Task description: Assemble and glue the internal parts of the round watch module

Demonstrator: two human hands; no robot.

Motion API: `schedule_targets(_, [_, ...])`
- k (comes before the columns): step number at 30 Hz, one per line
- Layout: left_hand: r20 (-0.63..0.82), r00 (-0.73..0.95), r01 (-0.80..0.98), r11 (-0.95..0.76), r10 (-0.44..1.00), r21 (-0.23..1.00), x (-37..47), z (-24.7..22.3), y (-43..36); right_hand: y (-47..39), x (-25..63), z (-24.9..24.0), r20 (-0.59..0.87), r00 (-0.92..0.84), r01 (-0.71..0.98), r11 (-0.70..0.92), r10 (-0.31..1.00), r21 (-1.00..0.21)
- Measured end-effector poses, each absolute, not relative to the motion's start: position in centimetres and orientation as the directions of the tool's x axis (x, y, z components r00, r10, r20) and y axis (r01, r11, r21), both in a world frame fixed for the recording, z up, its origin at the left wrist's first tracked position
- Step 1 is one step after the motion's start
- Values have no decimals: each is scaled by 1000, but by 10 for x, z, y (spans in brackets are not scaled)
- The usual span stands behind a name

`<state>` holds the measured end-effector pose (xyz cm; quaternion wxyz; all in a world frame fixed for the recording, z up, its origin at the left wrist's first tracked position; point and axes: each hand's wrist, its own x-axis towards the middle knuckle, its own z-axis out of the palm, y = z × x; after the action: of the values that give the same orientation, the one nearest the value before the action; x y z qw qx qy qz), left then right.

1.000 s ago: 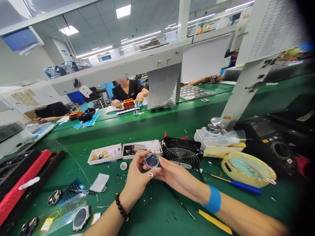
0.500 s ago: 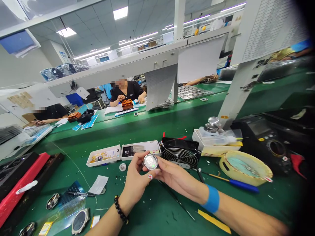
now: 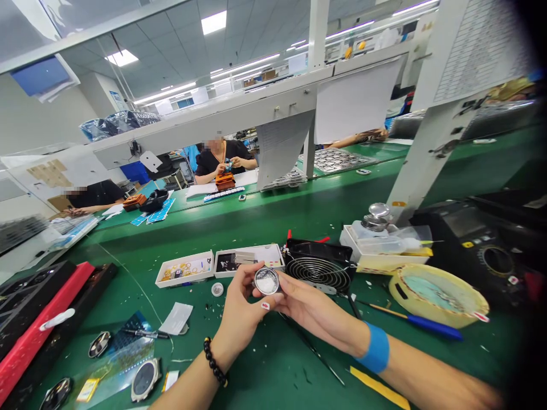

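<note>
A round silver-rimmed watch case is held up above the green bench, its pale, shiny face towards me. My left hand grips its left side, thumb along the lower edge and fingers behind it. From the right, my right hand pinches the same case by its rim. Both hands touch it, and some fingertips are hidden behind it. Just left of the hands, a small round white part lies on the bench. Dark tweezers lie partly under my right forearm.
Behind the hands stand a white tray of yellow rings, another parts tray and a black fan. To the right are a yellow bowl and a blue-handled tool. Watch bodies lie left. Co-workers sit across the bench.
The case has tilted slightly, and the bright green glint on its face has gone. The view has shifted a little. Across the bench, a co-worker's hands have come together around a small blue item.
</note>
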<state>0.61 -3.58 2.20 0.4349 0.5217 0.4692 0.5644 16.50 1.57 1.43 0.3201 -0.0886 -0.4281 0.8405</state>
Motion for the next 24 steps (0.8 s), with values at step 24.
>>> schedule_targets(24, [174, -82, 10, -173, 981, 985, 7, 24, -35, 15, 165, 13, 125, -781, -458, -425, 612, -781])
